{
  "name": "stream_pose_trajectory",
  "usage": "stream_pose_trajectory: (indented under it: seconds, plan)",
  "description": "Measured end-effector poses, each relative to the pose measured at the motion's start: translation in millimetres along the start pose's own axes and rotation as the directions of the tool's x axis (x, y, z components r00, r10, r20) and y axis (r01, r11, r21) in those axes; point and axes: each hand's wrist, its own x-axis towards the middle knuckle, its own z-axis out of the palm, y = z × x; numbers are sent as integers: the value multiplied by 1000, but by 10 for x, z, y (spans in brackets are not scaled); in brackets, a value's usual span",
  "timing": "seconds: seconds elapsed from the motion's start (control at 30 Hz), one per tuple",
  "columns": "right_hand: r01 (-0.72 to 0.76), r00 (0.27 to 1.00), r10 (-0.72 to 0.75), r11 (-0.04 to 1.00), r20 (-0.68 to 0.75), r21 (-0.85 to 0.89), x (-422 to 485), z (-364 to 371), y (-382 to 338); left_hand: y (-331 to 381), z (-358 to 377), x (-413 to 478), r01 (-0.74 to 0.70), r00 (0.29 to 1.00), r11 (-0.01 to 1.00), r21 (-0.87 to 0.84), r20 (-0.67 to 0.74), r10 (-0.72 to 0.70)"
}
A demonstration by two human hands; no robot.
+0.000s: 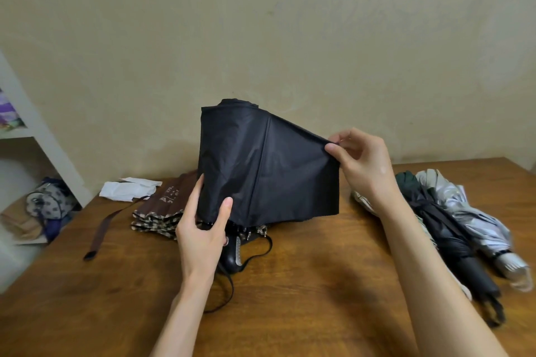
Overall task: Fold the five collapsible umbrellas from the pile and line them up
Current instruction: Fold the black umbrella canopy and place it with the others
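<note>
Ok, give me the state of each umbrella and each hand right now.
Black umbrella: upright, collapsed, canopy loose, unwrapped.
Left hand: grips the canopy's lower end.
Right hand: pinches a canopy fold, held taut.
Brown umbrella: lying pleated, strap undone.
Silver umbrella: lying, loosely bundled.
Dark umbrella: lying, rolled.

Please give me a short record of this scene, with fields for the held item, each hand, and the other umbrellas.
held item: black umbrella, upright, canopy loose
left hand: grips its lower canopy
right hand: pinches a canopy fold, pulled sideways
behind it: brown umbrella, lying on the table
right side: silver umbrella beside a dark umbrella
</note>
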Motion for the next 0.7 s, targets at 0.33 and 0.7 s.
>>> stream_pose_trajectory:
  seconds: [0.33,0.7]
  plan:
    - [-244,970,218,885,110,397,-112,152,-161,22,47,-12,44,997,999,-20,57,-43]
    - [-149,940,16,917,341,370,-38,786,-814,167,149,-194,-132,961,986,100,259,102]
